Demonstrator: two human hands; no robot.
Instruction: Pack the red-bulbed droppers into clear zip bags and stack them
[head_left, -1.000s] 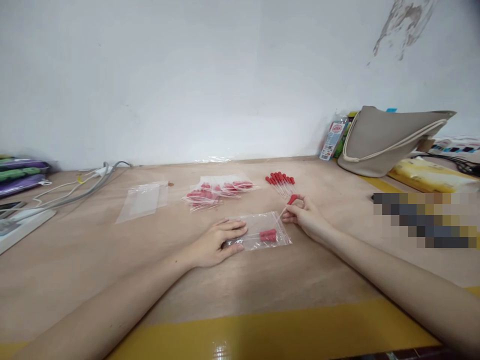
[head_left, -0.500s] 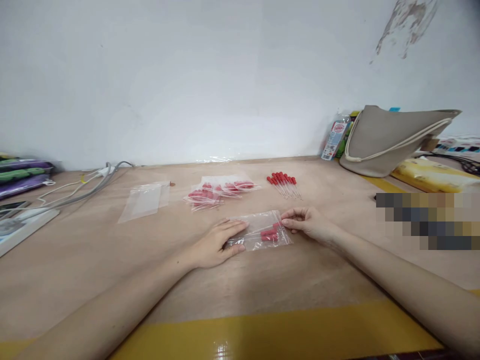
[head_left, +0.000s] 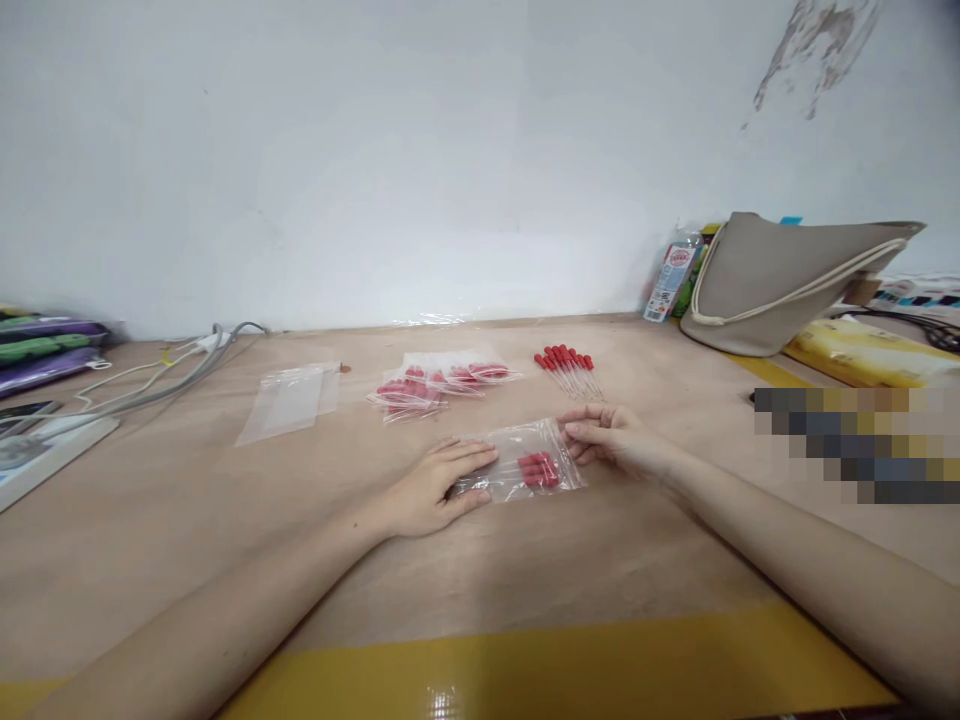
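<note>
A clear zip-lock bag (head_left: 491, 440) lies flat on the table in front of me, with several red-bulbed droppers (head_left: 538, 470) inside, their bulbs toward its right end. My left hand (head_left: 442, 488) rests on the bag's left part, fingers stretched and thumb apart. At the upper right corner of the bag, my right hand (head_left: 604, 440) has its thumb and fingers curled in on the bag's edge. Farther back lie a loose group of droppers (head_left: 564, 357) with red bulbs and thin clear tubes, and a pile of filled bags (head_left: 442, 380).
Flat clear bags (head_left: 289, 405) lie at the left. A power strip (head_left: 60, 450) and cables (head_left: 202, 360) are at the far left. A grey-beige bag (head_left: 780, 280), a carton (head_left: 667, 280) and a yellow packet (head_left: 870, 350) stand or lie at the right.
The dropper by my right fingers has moved left into the bag, and the red bulbs now sit side by side. My right fingers have shifted slightly; my left hand has stayed put.
</note>
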